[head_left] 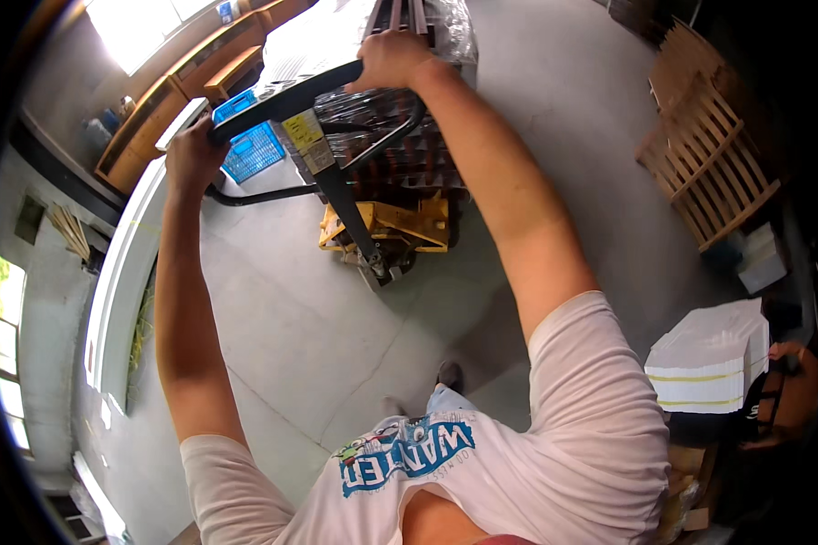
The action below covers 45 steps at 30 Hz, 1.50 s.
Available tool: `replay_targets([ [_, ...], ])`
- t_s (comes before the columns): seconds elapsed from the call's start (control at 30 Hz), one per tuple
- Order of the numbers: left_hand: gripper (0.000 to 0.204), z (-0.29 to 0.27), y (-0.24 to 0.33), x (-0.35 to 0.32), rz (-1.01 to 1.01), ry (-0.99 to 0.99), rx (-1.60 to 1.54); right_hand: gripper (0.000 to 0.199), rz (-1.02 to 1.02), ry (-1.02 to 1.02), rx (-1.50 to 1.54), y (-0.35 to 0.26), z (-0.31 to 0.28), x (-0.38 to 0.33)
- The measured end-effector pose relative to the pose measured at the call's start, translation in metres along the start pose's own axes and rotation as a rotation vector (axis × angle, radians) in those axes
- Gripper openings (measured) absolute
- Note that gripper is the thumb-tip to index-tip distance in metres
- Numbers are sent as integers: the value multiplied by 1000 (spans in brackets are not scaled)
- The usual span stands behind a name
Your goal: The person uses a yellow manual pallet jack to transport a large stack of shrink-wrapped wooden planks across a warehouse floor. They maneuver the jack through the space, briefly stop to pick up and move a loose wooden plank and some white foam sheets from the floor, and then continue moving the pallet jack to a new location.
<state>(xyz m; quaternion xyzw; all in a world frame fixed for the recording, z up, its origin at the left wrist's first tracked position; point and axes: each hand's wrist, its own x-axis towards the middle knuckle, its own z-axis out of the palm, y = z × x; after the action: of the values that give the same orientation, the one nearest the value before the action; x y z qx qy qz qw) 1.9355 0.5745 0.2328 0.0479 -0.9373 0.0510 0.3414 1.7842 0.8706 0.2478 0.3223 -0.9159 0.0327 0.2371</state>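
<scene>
Both hands, the left hand (191,150) and the right hand (393,59), are clenched tight around the black handle (286,100) of the yellow pallet truck (386,227), which already sits under the wrapped load (400,154) on the floor (282,327).

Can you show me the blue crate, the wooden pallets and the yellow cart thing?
blue crate (253,148), head view, its mesh side.
wooden pallets (707,168), head view, middle slats.
yellow pallet jack (393,224), head view, its yellow body.

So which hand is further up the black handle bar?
The right hand. It grips the upper end of the pallet jack handle, over the wrapped load. The left hand holds the lower end, near the blue crate.
</scene>
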Motion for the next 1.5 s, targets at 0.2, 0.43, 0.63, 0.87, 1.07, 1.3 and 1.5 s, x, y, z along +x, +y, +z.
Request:
replay_targets([
  [0.2, 17, -18, 35, -42, 42, 39, -24, 51, 0, 53, 78, 6, -6, -61],
  [0.43, 18, -66, 58, -128, -14, 5, -98, 45, -139, 85, 202, -38, -28, -131],
  [0.63, 17, -82, 100, -196, 80, -57, -160, 34, -99, 60, 182, -5, -44, -261],
  [0.87, 10, -110, 128, -260, -16, 138, -140, 38, -62, 30, 28, -9, -32, -289],
  [1.07, 13, -120, 135, -260, -5, 174, -184, 36, -348, -223, 449, 70, -35, -273],
  [1.3, 11, -127, 144, -258, -16, 210, -153, 43, -155, -172, 1151, 65, -22, -299],
  [1.5, 10, -141, 141, -267, 5, 167, -184, 41, 77, -59, 1142, 68, -12, -315],
])
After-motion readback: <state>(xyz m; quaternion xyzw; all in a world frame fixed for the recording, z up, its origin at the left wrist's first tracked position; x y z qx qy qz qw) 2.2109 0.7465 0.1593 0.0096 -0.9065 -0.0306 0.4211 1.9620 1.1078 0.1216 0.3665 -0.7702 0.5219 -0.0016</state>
